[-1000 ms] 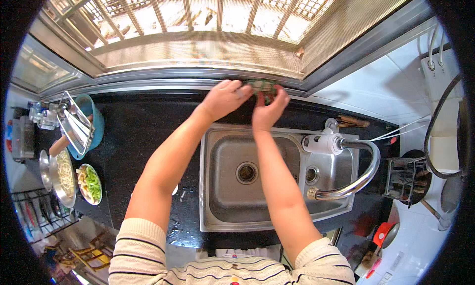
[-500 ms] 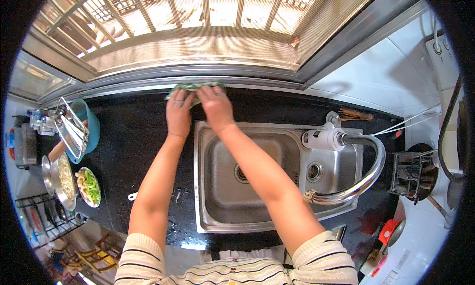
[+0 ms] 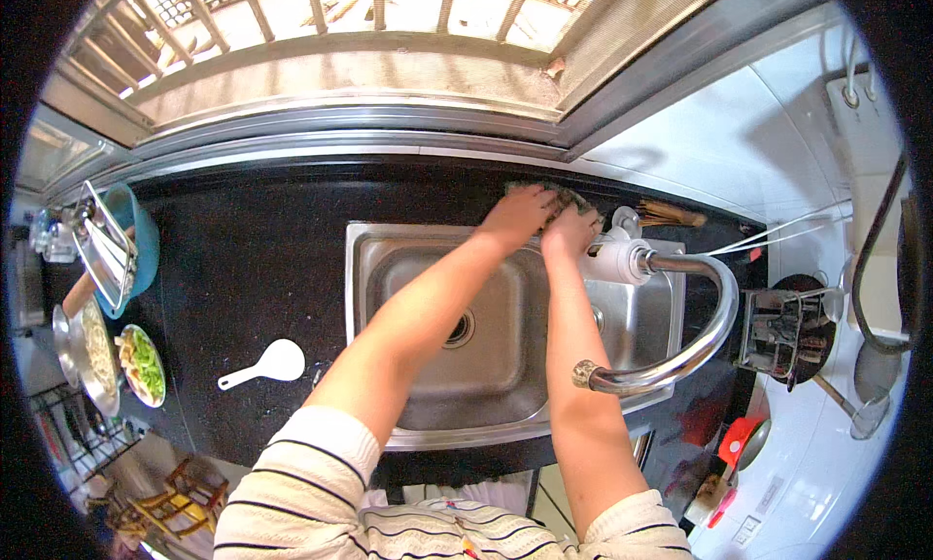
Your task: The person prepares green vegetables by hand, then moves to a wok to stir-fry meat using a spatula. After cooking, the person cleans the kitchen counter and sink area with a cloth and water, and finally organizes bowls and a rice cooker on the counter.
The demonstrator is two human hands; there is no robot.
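My left hand (image 3: pixel 520 215) and my right hand (image 3: pixel 573 234) lie close together on the black countertop (image 3: pixel 253 249) behind the steel sink (image 3: pixel 466 419). Both press on a crumpled green cloth (image 3: pixel 580 203); its far edge shows past my fingers. The fingers of both hands are bent over the cloth and partly hidden. Just right of my right hand stands the white body of the faucet (image 3: pixel 620 261). Its curved chrome spout (image 3: pixel 724 312) arches over the right side of the sink, near my right forearm.
On the counter's left lies a white rice paddle (image 3: pixel 280 361). Beyond it stand a plate of cut green vegetables (image 3: pixel 146 366), a pan of pale noodles (image 3: pixel 99 356) and a blue basin (image 3: pixel 146 254). A wooden brush (image 3: pixel 671 213) lies behind the faucet; a wire utensil rack (image 3: pixel 773 332) is at the right.
Both hands have slid the cloth rightward along the back of the counter, from left of the sink to beside the faucet. The rice paddle, mostly covered by my left arm before, now shows whole.
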